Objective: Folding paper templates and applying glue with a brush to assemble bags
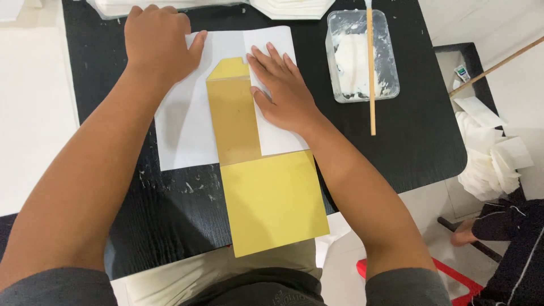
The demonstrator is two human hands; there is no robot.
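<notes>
The left hand (157, 41) lies flat, fingers together, pressing the far left corner of a white sheet (184, 127) on the black table (430, 130); the right hand (283, 88) rests open-palmed, fingers spread, just right of a folded gold card (272, 198), gripping nothing; the card overhangs the near edge; at far right a clear tub (388, 68) holds white paste and a wooden stick (371, 79).

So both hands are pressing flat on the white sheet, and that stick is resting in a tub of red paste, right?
Not quite: the paste is white, not red, as the head view shows. The rest holds: the left hand and right hand press flat on the white sheet, and the stick rests in the tub.
</notes>
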